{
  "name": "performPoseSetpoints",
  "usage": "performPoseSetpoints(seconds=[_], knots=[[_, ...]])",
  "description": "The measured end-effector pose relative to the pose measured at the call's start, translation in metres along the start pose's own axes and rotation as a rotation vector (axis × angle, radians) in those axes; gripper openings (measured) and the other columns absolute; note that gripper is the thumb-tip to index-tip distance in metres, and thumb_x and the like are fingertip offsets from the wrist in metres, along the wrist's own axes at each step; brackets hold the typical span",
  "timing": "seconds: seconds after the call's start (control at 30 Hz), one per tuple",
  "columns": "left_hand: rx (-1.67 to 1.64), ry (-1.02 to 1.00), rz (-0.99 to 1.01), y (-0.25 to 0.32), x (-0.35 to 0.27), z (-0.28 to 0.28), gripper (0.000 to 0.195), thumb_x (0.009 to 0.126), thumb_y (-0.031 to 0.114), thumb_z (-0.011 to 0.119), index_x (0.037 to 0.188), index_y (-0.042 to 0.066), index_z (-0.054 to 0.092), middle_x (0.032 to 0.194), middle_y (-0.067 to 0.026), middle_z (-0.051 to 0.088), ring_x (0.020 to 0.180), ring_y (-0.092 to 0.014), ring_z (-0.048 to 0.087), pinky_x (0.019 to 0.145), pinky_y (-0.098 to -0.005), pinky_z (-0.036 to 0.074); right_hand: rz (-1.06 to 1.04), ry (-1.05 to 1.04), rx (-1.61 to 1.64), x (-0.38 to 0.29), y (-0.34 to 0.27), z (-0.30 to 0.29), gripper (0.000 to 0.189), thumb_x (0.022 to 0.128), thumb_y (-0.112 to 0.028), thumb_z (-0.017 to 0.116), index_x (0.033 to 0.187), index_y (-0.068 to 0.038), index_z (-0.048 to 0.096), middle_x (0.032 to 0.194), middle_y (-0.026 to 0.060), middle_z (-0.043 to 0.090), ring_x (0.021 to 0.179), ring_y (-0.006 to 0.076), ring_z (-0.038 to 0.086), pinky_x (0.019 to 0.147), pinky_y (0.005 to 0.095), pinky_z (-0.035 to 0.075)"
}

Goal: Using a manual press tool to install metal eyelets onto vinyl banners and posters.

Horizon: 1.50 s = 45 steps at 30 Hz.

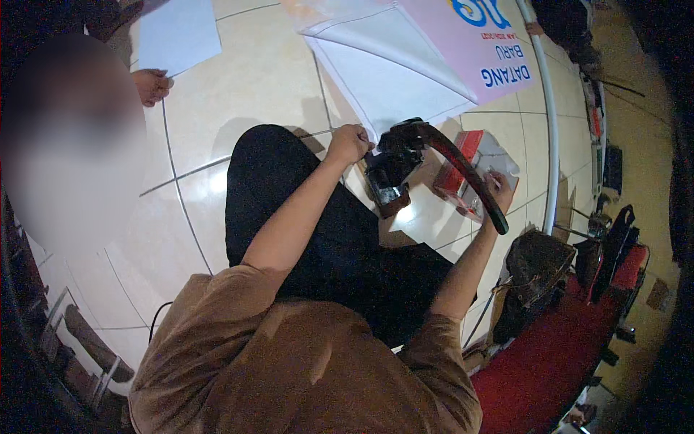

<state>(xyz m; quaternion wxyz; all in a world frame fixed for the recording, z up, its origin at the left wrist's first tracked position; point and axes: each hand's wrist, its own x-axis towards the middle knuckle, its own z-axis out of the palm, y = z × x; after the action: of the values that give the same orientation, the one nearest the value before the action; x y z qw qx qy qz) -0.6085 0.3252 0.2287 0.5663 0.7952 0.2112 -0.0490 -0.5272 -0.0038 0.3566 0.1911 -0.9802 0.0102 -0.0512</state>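
Observation:
My left hand (351, 144) pinches the near corner of a printed vinyl banner (390, 87), whose hemmed white back is folded over its coloured face. That corner meets the head of a black hand-lever press (398, 144), probably an eyelet press, standing on the floor between my knees and the banner. The press's long curved handle (490, 209) slants toward me, passing in front of my right wrist. My right hand (500, 187) is at an open red and white carton (445, 178) with clear plastic and small shiny pieces. My right fingertips are partly hidden, so whether they hold a piece is unclear.
Another person's hand (153, 87) is at the left, near a white sheet (179, 38). A long white pipe (551, 141) lies beyond the carton. At right are a dark bag (537, 266) and a red padded surface (553, 358). Glossy tiles (195, 217) cover the floor.

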Motion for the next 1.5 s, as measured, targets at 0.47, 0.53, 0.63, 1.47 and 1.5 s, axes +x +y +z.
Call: performPoseSetpoints(seconds=[0.47, 0.53, 0.63, 1.47, 1.5], knots=[[-0.213, 0.002, 0.077, -0.034, 0.011, 0.021, 0.024, 0.063, 0.008, 0.057, 0.085, 0.002, 0.063, 0.084, -0.0198, 0.063, 0.081, -0.035, 0.061, 0.069, -0.036, 0.049, -0.381, -0.598, -0.242, 0.008, -0.071, 0.171, 0.037, 0.084, -0.027, 0.049, 0.114, -0.006, 0.052, 0.107, 0.0113, 0.055, 0.097, 0.0213, 0.051, 0.083, 0.0336, 0.041], [-0.335, 0.01, 0.069, -0.037, 0.012, 0.025, 0.024, 0.063, 0.007, 0.057, 0.087, 0.002, 0.062, 0.084, -0.0194, 0.063, 0.08, -0.033, 0.062, 0.068, -0.0351, 0.049, -0.349, -0.587, -0.16, 0.01, -0.07, 0.167, 0.037, 0.084, -0.028, 0.049, 0.113, -0.005, 0.052, 0.105, 0.0108, 0.056, 0.093, 0.0205, 0.051, 0.081, 0.0326, 0.041], [-0.451, 0.05, 0.087, -0.038, 0.012, 0.028, 0.022, 0.061, 0.004, 0.057, 0.082, -0.001, 0.061, 0.075, -0.0141, 0.061, 0.07, -0.025, 0.059, 0.062, -0.033, 0.047, -0.298, -0.559, -0.051, 0.012, -0.071, 0.159, 0.037, 0.085, -0.03, 0.049, 0.111, -0.005, 0.054, 0.101, 0.0101, 0.057, 0.089, 0.0193, 0.052, 0.077, 0.0312, 0.042], [-0.288, -0.08, -0.171, 0.001, 0.0, 0.003, 0.012, 0.071, 0.003, 0.068, 0.065, -0.001, 0.059, 0.061, -0.0083, 0.06, 0.053, -0.015, 0.057, 0.048, -0.0271, 0.045, -0.211, -0.153, 0.091, -0.107, -0.129, -0.032, 0.034, 0.091, -0.027, 0.042, 0.082, 0.0, 0.06, 0.069, 0.0234, 0.058, 0.067, 0.0399, 0.058, 0.06, 0.0465, 0.045], [-0.276, -0.086, -0.166, 0.003, 0.0, 0.002, 0.012, 0.071, 0.003, 0.068, 0.065, -0.001, 0.059, 0.061, -0.0083, 0.06, 0.053, -0.015, 0.057, 0.048, -0.0271, 0.045, -0.241, -0.126, 0.141, -0.11, -0.128, -0.031, 0.034, 0.091, -0.027, 0.042, 0.081, 0.0, 0.06, 0.068, 0.0233, 0.057, 0.065, 0.0397, 0.058, 0.059, 0.0463, 0.044]])
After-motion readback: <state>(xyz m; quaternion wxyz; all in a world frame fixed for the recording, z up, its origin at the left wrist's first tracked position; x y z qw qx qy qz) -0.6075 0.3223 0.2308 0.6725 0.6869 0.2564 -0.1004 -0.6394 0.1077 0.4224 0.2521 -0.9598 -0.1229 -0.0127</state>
